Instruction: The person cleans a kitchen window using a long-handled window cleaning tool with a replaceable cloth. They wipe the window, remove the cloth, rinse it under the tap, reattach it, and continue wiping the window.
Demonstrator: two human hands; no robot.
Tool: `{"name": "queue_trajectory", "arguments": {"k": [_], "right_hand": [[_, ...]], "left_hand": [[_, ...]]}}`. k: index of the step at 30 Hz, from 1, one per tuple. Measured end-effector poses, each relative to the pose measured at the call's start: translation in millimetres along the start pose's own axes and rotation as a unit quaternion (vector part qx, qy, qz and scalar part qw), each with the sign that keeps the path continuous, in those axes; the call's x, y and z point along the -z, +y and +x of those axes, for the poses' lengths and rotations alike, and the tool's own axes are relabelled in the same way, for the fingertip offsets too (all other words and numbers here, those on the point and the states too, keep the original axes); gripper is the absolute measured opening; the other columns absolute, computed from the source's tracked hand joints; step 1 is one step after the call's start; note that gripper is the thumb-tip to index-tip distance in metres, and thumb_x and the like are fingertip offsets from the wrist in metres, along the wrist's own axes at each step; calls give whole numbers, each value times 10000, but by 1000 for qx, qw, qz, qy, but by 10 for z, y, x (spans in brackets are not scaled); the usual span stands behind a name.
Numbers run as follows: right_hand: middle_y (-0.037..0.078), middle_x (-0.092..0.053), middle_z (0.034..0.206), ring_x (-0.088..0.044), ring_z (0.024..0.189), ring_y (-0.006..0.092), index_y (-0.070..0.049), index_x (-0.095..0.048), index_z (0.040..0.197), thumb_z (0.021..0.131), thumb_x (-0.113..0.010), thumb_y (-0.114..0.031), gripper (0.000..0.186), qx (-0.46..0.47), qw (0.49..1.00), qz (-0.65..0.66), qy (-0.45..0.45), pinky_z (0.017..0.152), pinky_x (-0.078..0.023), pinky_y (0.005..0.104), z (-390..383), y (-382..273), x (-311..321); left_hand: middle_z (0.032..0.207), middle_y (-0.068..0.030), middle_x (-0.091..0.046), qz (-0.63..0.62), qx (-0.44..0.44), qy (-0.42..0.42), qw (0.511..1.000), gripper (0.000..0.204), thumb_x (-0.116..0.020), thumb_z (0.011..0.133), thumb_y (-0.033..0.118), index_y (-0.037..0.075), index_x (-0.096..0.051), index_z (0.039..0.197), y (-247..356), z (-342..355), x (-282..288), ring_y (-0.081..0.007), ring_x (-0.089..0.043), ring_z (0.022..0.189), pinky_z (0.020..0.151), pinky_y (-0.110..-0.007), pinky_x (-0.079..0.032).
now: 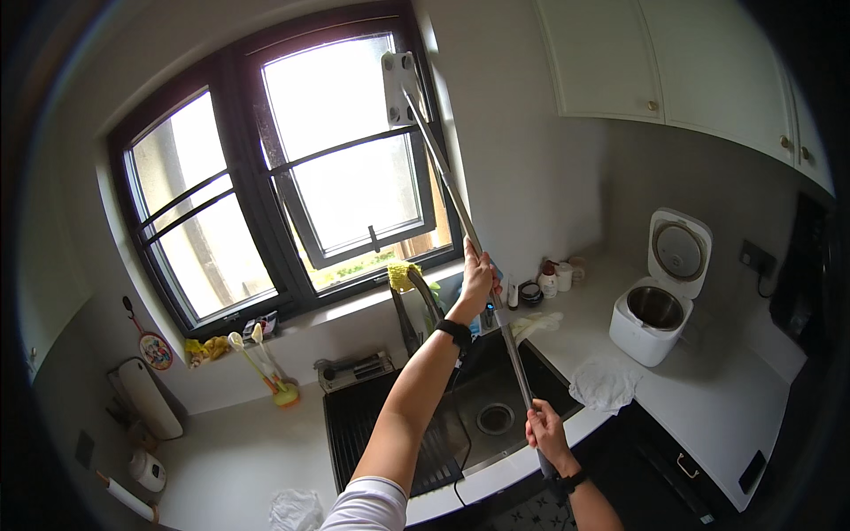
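Observation:
Both my hands are closed around the long metal pole (452,190) of a flat mop, which slants up and away toward the window (345,97). My left hand (479,276) grips the pole about halfway along, above the sink. Lower down and nearer to me, my right hand (546,434) wraps round its bottom part. At the top end, the white flat mop head (397,88) stands upright by the right side of the upper pane. Whether its far face touches the glass, I cannot tell. The lower sash (359,199) is tilted out.
Below the pole lies the sink (478,451), with a dark faucet (428,296) and a yellow cloth (404,276) over it. An open rice cooker (651,314) stands at right beside a white crumpled cloth (606,386). Brushes in a holder (285,395) are at left; cabinets (708,62) hang upper right.

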State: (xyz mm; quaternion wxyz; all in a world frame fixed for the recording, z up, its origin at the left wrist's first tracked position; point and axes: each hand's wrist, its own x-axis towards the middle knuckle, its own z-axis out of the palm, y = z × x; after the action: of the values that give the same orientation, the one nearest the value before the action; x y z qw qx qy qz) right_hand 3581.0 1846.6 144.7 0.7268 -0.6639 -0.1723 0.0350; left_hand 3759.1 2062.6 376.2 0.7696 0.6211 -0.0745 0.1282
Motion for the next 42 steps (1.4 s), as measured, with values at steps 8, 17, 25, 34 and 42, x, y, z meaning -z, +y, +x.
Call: {"name": "queue_trajectory", "arguments": {"k": [8, 17, 25, 34, 42], "right_hand": [[23, -556, 723, -498, 518, 61, -127, -365, 1509, 1025, -532, -157, 513, 35, 998, 36, -35, 478, -446, 202, -192, -252, -36], [-41, -516, 728, -415, 580, 21, -180, -432, 1497, 1015, -561, -134, 501, 148, 986, -69, 41, 505, -382, 171, -37, -582, -221], [-48, -504, 693, -424, 582, 31, -159, -426, 1498, 1003, -566, -110, 517, 222, 961, -156, 48, 540, -410, 188, -93, -804, -202], [149, -631, 853, -426, 607, 121, -160, -445, 1488, 953, -615, -26, 576, 252, 948, -194, -6, 533, -410, 246, -134, -1101, -350], [129, -535, 737, -425, 574, 169, -188, -423, 1503, 936, -613, 18, 632, 298, 931, -204, -56, 525, -423, 265, -132, -1271, -644]], "left_hand": [[650, 5, -397, -21, -38, 23, 999, 650, -354, 1077, 196, 286, 56, 1574, 390, 115, -85, -90, -392, 466, 400, -268, -421], [658, -22, -464, 8, -117, -19, 993, 686, -418, 1063, 179, 227, 35, 1577, 1084, 299, -50, -102, -469, 483, 417, -285, -470], [662, -10, -458, -31, -126, 18, 991, 631, -452, 1054, 173, 234, -80, 1559, 1244, 153, -55, -83, -449, 481, 406, -270, -449], [686, -22, -449, -56, -178, 59, 981, 616, -452, 1053, 163, 212, -93, 1552, 1571, -234, 401, -90, -435, 499, 421, -268, -423], [671, -11, -451, -33, -222, 144, 964, 574, -386, 1048, 96, 233, -133, 1545, 1799, -551, 918, -68, -414, 462, 393, -255, -395]]}}
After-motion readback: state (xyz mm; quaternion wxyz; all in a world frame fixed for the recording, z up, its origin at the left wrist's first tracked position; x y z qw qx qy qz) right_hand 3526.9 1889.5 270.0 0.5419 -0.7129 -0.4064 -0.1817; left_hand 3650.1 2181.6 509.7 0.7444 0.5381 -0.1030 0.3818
